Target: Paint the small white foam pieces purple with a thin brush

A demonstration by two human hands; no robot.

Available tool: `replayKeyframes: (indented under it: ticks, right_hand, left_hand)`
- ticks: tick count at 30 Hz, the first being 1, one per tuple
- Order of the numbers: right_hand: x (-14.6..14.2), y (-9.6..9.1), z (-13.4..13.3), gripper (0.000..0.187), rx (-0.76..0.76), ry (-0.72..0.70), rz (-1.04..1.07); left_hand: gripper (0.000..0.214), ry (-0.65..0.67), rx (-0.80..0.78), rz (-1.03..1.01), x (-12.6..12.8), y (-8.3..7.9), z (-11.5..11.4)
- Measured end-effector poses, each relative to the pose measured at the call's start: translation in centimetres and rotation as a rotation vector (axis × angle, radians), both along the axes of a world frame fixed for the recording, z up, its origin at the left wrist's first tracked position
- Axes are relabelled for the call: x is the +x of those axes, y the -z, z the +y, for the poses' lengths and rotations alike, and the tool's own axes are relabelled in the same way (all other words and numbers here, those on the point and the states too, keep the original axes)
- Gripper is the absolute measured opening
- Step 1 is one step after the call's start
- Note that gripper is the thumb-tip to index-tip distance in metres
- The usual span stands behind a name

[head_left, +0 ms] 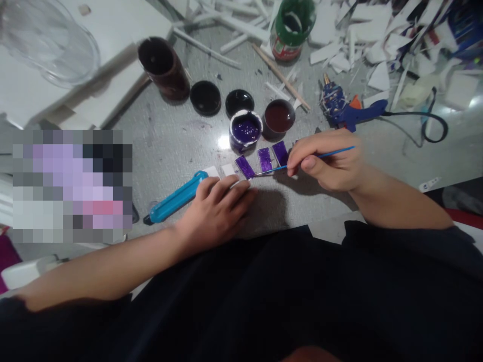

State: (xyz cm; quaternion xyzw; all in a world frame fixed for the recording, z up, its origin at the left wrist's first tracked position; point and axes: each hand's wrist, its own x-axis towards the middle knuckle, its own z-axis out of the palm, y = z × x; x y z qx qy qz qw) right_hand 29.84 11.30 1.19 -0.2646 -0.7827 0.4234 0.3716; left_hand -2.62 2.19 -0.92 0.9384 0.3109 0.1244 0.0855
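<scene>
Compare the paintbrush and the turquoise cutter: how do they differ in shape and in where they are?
Shape: the paintbrush is a thin stick, while the cutter has a much broader body.

Place: the paintbrush is gripped in the right hand, its tip at the end of a purple strip; the cutter lies on the table beside the left hand.

Shared: both are long, with bluish handles.

1. Counter: grey, metal-looking, finely scuffed, with a bright glare.
2. Purple paint in the open pot: wet, glossy.
3. Purple-coated strips: smooth, slick sheen.
4. Paintbrush: smooth blue handle.
5. Cutter: smooth blue plastic.
6. Glue gun: blue plastic body, brassy metal nozzle.
7. Thin stick: pale matt wood.
8. Scraps: white, matt, paper- or foam-like.
9. Clear container: shiny plastic.
10. Shirt: dark matt cloth.
</scene>
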Motion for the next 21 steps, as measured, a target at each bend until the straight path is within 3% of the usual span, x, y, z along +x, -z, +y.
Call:
replayKeyframes:
  ticks: [9, 15, 21]
  right_hand:
    - [0.25, -0.03, 0.20, 0.010, 0.112, -0.020, -0.088]
    - [0.44, 0.29, 0.54, 0.012, 0.291, -0.124, -0.308]
    - [0.38, 0.00, 0.43, 0.023, 0.186, -0.187, -0.291]
  left_hand:
    - [0.050, 0.000, 0.010, -0.018, 0.02, 0.03, 0.00]
    - [0.047, 0.011, 0.047, -0.038, 0.07, 0.07, -0.01]
    - [0.051, -0.001, -0.004, -0.020, 0.06, -0.01, -0.11]
